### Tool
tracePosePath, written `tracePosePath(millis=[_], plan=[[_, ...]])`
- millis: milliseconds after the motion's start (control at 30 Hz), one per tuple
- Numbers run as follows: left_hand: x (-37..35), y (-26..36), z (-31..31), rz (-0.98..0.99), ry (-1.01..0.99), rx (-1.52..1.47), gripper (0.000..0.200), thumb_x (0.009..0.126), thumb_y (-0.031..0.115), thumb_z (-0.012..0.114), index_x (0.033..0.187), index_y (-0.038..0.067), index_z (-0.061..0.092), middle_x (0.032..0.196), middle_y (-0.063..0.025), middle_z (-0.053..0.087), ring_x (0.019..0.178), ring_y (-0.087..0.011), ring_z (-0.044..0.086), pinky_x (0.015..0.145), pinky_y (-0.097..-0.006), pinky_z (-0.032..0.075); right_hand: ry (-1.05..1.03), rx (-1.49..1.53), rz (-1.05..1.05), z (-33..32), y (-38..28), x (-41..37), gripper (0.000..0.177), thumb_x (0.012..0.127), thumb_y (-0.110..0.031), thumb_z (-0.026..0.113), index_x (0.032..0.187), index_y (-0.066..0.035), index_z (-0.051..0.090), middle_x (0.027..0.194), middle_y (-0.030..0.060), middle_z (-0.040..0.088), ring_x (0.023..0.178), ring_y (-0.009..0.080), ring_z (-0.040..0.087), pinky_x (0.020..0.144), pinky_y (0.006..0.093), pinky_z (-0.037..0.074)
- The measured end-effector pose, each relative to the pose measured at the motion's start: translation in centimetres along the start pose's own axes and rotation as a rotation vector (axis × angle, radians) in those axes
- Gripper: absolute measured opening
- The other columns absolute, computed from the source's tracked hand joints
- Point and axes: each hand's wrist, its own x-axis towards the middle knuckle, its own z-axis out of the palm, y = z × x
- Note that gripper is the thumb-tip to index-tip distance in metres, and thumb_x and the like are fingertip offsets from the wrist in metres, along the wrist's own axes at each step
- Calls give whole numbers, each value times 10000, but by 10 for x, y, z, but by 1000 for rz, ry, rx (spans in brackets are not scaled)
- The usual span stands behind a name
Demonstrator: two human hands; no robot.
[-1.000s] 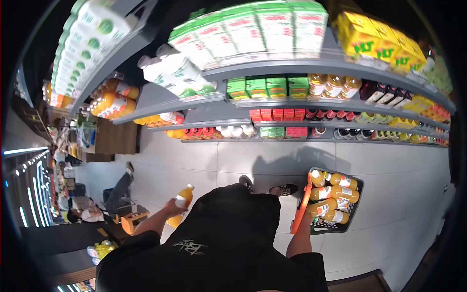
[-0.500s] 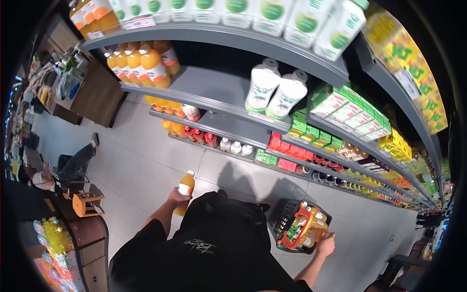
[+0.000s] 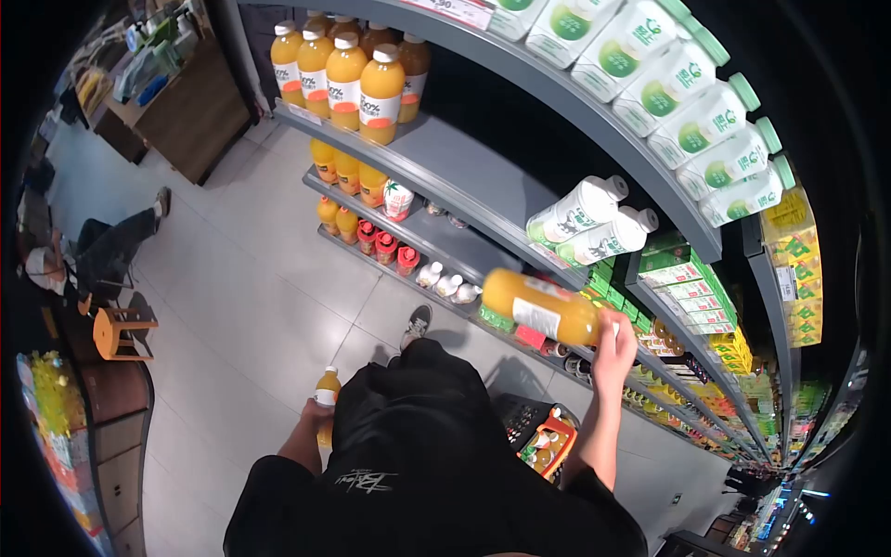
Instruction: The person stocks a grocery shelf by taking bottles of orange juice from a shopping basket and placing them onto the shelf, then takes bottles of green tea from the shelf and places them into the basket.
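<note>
Two orange bottles held before the grey shelf (image 3: 445,167).
The white-labelled sideways bottle (image 3: 541,306) is clamped in right hand (image 3: 613,351) fingers near the shelf; the upright bottle (image 3: 326,395) is clasped by the left hand (image 3: 312,415), farther off. Four shelved bottles (image 3: 345,65) are counted on it.

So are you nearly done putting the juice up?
Partly. Done: a row of juice bottles stands on the shelf. In hand: the right hand holds a bottle sideways up by the shelves; the left hand holds a second bottle. Left: more in the basket on the floor.
</note>
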Motion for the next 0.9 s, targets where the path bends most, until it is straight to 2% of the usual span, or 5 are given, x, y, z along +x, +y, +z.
tracePosePath(millis=[300, 367, 567, 833, 900], plan=[[-13, -52, 11, -46, 119, -462, 602, 736, 311, 860, 1155, -77, 671, 1109, -154, 733, 981, -250, 726, 820, -410, 560, 49, 443, -129, 178, -94, 150, 275, 1027, -196, 593, 1040, 62, 687, 967, 62, 700, 880, 89, 605, 773, 250, 470], [-15, -56, 4, -160, 145, -415, 588, 735, 275, 859, 1165, -76, 665, 1114, -150, 731, 988, -242, 723, 830, -413, 560, -23, 241, -65, 191, -110, 180, 280, 1016, -201, 606, 1076, 60, 687, 1009, 109, 718, 920, 149, 641, 832, 293, 494], [0, -52, -30, -265, 203, -391, 604, 723, 245, 861, 1190, -76, 649, 1122, -146, 726, 990, -238, 721, 831, -411, 561, 84, -327, -573, 247, -129, 256, 327, 993, -309, 603, 1130, -32, 707, 1113, 192, 724, 1022, 389, 670, 921, 446, 511], [31, 28, -114, -189, 226, -397, 566, 690, 211, 883, 1162, -31, 685, 1067, -109, 739, 954, -224, 715, 808, -397, 564, -159, -390, -739, 271, -158, 298, 419, 945, -362, 644, 1253, -79, 667, 1248, 163, 682, 1163, 369, 631, 999, 449, 495], [68, 25, -124, -9, 213, -561, 499, 682, 176, 897, 1112, -7, 721, 1016, -89, 752, 900, -221, 721, 799, -384, 566, -251, -370, -723, 273, -157, 307, 501, 938, -390, 663, 1347, -105, 612, 1349, 139, 629, 1257, 342, 578, 1063, 435, 463]])
